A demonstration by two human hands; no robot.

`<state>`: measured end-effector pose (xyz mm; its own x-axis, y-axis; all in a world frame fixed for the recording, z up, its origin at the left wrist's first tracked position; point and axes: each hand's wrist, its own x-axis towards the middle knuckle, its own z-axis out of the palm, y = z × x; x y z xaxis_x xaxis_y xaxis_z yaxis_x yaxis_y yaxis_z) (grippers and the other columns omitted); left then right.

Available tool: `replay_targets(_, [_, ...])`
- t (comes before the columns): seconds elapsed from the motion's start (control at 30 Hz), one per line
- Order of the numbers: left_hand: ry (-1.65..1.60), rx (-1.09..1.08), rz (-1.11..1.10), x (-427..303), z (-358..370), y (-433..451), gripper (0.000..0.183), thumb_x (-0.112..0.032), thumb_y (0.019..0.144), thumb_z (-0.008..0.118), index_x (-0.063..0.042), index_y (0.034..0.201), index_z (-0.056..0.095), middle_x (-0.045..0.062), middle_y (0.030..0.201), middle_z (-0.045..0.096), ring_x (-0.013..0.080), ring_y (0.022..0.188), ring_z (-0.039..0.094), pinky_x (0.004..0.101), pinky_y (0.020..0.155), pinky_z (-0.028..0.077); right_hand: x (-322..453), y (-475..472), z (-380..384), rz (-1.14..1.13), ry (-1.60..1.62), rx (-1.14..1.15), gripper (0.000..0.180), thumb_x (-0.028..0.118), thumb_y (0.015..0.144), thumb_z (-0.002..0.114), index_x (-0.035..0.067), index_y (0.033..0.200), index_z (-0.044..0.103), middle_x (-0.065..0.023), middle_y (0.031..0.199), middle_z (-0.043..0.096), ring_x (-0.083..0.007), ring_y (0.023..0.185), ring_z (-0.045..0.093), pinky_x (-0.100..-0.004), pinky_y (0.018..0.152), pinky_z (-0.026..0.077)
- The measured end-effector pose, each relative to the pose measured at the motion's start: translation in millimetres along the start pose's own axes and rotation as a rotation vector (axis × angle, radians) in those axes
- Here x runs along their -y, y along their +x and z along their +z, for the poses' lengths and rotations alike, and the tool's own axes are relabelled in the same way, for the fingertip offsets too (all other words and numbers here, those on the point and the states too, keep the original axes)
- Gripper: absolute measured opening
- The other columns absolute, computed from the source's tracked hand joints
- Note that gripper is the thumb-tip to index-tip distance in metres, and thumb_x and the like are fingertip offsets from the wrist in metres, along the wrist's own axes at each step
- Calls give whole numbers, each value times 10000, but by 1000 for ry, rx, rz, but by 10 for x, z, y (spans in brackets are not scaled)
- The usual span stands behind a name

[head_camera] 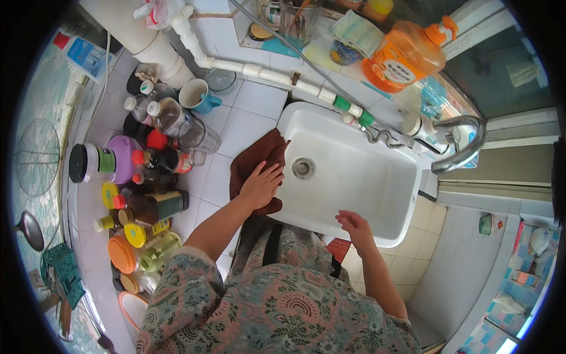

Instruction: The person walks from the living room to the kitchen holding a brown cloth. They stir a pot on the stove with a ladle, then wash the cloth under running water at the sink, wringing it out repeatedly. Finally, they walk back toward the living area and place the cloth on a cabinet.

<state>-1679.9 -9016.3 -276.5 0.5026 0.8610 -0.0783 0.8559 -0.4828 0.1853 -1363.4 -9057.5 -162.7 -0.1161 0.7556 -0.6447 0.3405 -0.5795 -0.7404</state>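
Observation:
My left hand [262, 186] lies flat on a folded dark brown cloth [248, 160], its fingers stretched out. This cloth covers part of the white tiled counter and reaches over the left rim of a white ceramic sink [353, 159]. Part of the cloth is hidden under the hand. Over the sink's near rim, my right hand [356, 226] hovers with loosely bent fingers and nothing in it. A metal drain [303, 168] shows in the basin's left half. At the far right corner, a curved chrome faucet [479, 137] arches beside the basin.
Bottles and jars crowd the counter on the left, among them a glass jar [199, 135] and a blue mug [200, 96]. Beyond the sink runs a white pipe [265, 73]. An orange pump bottle [404, 57] stands on the window ledge.

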Motion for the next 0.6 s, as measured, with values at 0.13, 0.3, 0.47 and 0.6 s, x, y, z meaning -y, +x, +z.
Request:
replay_targets(0.13, [-157,11,-184,-515,212,-457,398,-250,934,410,-146,1317,444,24,1434,357,176,1373,218,447,1128,106,-261,20,-205,-46,-18,54,305,158,910,537,20,1181,558,-87,1064,644,-160,1012,570,-308,863,447])
replay_targets(0.3, [-298,-88,-526,-1411,489,-515,420,-234,944,401,-160,1358,393,30,1476,274,215,1397,145,493,1123,89,-587,-207,-605,-52,-6,78,290,138,901,542,-16,1144,573,-108,1014,662,-157,968,595,-278,863,448])
replay_targets(0.47, [-288,-161,-456,-2379,772,9,475,-229,896,471,-134,1355,398,49,1473,275,253,1398,146,548,1088,88,-1190,-476,-1187,12,-36,25,295,141,900,540,13,1164,571,-73,1029,655,-143,974,578,-278,833,453])
replay_targets(0.6, [-422,-116,-396,-3347,1013,537,496,-265,888,477,-115,1353,394,71,1457,301,246,1399,149,553,1081,79,-1614,-561,-1573,-24,-231,-23,291,144,889,555,19,1151,576,-78,1016,660,-162,956,595,-284,829,461])
